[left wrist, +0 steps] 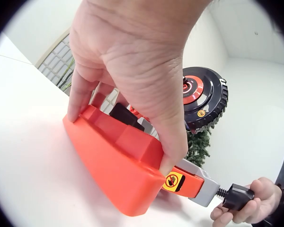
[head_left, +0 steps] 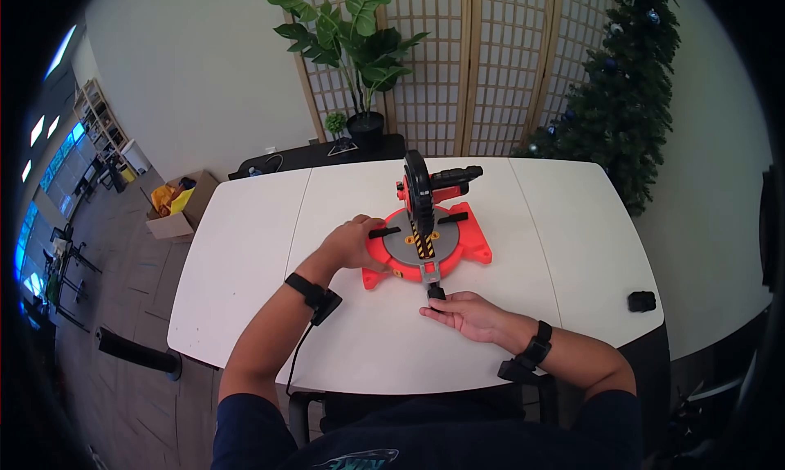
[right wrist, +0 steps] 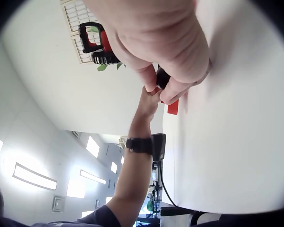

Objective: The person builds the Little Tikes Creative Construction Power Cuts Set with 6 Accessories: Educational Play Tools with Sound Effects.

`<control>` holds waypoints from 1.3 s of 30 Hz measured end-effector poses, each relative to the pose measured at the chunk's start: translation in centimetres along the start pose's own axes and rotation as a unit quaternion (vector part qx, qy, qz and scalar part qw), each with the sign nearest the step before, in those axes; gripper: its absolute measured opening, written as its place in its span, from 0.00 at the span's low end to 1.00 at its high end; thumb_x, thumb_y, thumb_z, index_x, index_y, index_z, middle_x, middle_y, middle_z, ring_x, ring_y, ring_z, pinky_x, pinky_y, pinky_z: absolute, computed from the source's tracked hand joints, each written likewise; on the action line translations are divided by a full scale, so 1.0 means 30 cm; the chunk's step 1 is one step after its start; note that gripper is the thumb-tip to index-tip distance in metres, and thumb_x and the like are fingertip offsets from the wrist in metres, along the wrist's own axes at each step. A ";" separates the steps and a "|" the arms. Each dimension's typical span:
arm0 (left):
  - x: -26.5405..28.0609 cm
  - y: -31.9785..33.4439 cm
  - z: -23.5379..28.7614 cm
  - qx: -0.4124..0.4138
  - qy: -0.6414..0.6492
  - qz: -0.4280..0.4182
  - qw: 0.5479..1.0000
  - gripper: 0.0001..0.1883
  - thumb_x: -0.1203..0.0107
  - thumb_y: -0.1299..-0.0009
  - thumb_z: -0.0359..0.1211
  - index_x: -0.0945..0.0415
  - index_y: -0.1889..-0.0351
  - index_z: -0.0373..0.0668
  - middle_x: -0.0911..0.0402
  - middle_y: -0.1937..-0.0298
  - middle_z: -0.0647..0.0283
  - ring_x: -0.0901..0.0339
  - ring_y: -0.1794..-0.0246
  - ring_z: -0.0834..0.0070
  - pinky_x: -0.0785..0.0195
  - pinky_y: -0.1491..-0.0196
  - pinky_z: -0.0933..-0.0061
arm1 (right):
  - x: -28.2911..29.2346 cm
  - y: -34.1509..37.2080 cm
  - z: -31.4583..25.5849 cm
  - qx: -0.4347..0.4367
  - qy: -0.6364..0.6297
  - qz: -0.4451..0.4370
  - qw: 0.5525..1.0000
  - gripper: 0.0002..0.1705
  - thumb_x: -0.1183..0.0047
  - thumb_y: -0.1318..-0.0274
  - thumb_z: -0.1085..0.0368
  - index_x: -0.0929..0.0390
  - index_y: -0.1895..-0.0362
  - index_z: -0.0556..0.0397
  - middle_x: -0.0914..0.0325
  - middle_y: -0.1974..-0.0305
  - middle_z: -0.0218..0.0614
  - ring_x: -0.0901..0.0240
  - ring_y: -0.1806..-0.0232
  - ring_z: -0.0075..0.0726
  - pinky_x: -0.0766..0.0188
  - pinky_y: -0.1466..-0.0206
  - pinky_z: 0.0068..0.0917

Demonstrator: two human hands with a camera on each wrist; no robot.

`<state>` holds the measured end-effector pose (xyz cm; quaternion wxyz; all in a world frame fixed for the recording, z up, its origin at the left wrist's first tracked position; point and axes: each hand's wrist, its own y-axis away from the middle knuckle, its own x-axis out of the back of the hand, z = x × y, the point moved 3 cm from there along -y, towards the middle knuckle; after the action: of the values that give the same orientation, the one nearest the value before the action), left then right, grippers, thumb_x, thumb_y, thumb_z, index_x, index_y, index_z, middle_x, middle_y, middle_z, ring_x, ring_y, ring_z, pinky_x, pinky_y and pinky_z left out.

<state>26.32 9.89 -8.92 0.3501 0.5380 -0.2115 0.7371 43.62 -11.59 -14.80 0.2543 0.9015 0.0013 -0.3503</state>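
A toy miter saw with an orange base (head_left: 476, 239), grey round plate (head_left: 446, 239) and black blade guard (head_left: 418, 184) stands on the white table. My left hand (head_left: 347, 243) grips the left side of the base; in the left wrist view its fingers and thumb straddle the orange edge (left wrist: 111, 165). At the front, my right hand (head_left: 472, 315) pinches the black knob (head_left: 437, 293). That knob (left wrist: 238, 196) sits on a threaded screw out of the grey bracket (left wrist: 206, 190). In the right wrist view the right hand (right wrist: 165, 42) hides most of the knob.
A small black object (head_left: 641, 301) lies at the table's (head_left: 245, 249) right edge. Behind the table stand a potted plant (head_left: 365, 127), a lattice screen (head_left: 507, 78) and a decorated tree (head_left: 613, 110). A cardboard box (head_left: 190, 217) is on the floor at left. A cable (head_left: 294, 360) hangs from the left wrist camera.
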 end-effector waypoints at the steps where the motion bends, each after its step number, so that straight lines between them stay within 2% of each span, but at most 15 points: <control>1: 0.000 -0.002 -0.001 -0.001 -0.002 0.001 1.000 0.57 0.24 0.62 0.56 0.31 0.32 0.42 0.27 0.35 0.53 0.24 0.39 0.55 0.28 0.37 0.62 | -0.002 0.002 0.000 0.005 0.010 0.001 1.000 0.13 0.46 0.31 0.69 0.28 0.53 0.71 0.25 0.50 0.46 0.24 0.39 0.42 0.26 0.31 0.26; 5: 0.000 -0.005 -0.002 -0.005 0.006 0.003 1.000 0.57 0.24 0.62 0.56 0.30 0.32 0.42 0.27 0.35 0.53 0.23 0.40 0.55 0.28 0.38 0.62 | 0.003 0.001 0.006 -0.003 -0.031 -0.012 0.999 0.15 0.49 0.29 0.67 0.27 0.51 0.71 0.24 0.49 0.47 0.25 0.38 0.45 0.26 0.30 0.27; 11: 0.002 -0.001 0.002 -0.010 -0.006 0.005 1.000 0.56 0.24 0.61 0.55 0.30 0.32 0.41 0.26 0.36 0.53 0.23 0.40 0.55 0.28 0.38 0.62 | 0.024 -0.002 0.009 -0.027 -0.020 -0.032 0.999 0.16 0.50 0.28 0.64 0.26 0.47 0.66 0.23 0.47 0.45 0.22 0.43 0.38 0.23 0.36 0.30; 13: 0.006 0.004 0.007 -0.003 -0.002 0.003 1.000 0.56 0.24 0.62 0.55 0.30 0.32 0.42 0.26 0.36 0.53 0.23 0.40 0.55 0.28 0.38 0.62 | 0.018 0.004 0.002 -0.020 0.021 -0.006 1.000 0.13 0.48 0.29 0.65 0.25 0.50 0.63 0.22 0.53 0.40 0.20 0.50 0.34 0.21 0.39 0.28; 17: 0.000 -0.001 -0.002 -0.005 0.000 0.002 1.000 0.56 0.24 0.62 0.55 0.30 0.32 0.42 0.26 0.35 0.53 0.24 0.40 0.56 0.28 0.38 0.62 | 0.019 0.003 0.004 -0.016 0.043 0.010 0.999 0.14 0.46 0.30 0.63 0.24 0.50 0.64 0.21 0.54 0.40 0.20 0.49 0.33 0.20 0.41 0.27; 20: -0.001 -0.001 -0.002 -0.006 0.002 0.004 1.000 0.56 0.24 0.62 0.56 0.30 0.32 0.42 0.26 0.35 0.53 0.23 0.40 0.56 0.28 0.38 0.62 | 0.020 0.001 -0.001 -0.024 0.007 -0.026 0.999 0.15 0.46 0.30 0.63 0.24 0.51 0.64 0.21 0.54 0.41 0.20 0.49 0.34 0.20 0.40 0.27; 23: -0.002 0.001 -0.001 -0.004 -0.001 0.006 1.000 0.56 0.24 0.62 0.56 0.30 0.32 0.41 0.26 0.35 0.53 0.24 0.39 0.55 0.28 0.38 0.62 | 0.018 -0.002 0.004 -0.022 -0.012 -0.025 0.999 0.13 0.47 0.29 0.65 0.25 0.51 0.65 0.21 0.53 0.43 0.20 0.48 0.36 0.21 0.39 0.27; 25: -0.002 0.002 -0.001 -0.007 -0.001 0.007 1.000 0.56 0.24 0.62 0.56 0.30 0.32 0.41 0.26 0.35 0.53 0.24 0.39 0.55 0.28 0.38 0.62 | 0.013 0.001 0.004 -0.010 0.008 0.009 1.000 0.16 0.50 0.29 0.66 0.27 0.47 0.68 0.20 0.52 0.44 0.20 0.45 0.40 0.21 0.38 0.28; 31: -0.007 0.001 -0.008 -0.018 0.004 0.015 1.000 0.56 0.24 0.62 0.56 0.29 0.33 0.41 0.26 0.36 0.53 0.23 0.40 0.55 0.28 0.38 0.62 | 0.013 -0.006 -0.010 -0.045 -0.045 -0.014 0.998 0.14 0.48 0.30 0.66 0.25 0.50 0.67 0.20 0.51 0.44 0.21 0.43 0.44 0.21 0.38 0.27; 37: -0.009 -0.003 -0.007 -0.012 -0.002 0.009 1.000 0.57 0.24 0.62 0.56 0.30 0.32 0.41 0.26 0.35 0.53 0.24 0.39 0.55 0.28 0.37 0.62 | 0.017 -0.012 0.013 -0.003 0.001 0.002 1.000 0.13 0.50 0.29 0.66 0.25 0.49 0.65 0.21 0.51 0.44 0.21 0.43 0.41 0.22 0.38 0.30; 39: -0.006 -0.001 -0.005 -0.009 -0.004 0.008 1.000 0.57 0.24 0.62 0.56 0.30 0.32 0.41 0.27 0.35 0.53 0.24 0.39 0.55 0.28 0.37 0.62 | 0.026 -0.015 0.008 -0.018 -0.011 -0.007 1.000 0.14 0.49 0.29 0.66 0.25 0.48 0.64 0.21 0.51 0.43 0.21 0.44 0.39 0.22 0.40 0.29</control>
<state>26.29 9.96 -9.14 0.3484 0.5357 -0.2241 0.7358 43.97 -11.45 -15.63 0.2679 0.8927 0.0106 -0.3622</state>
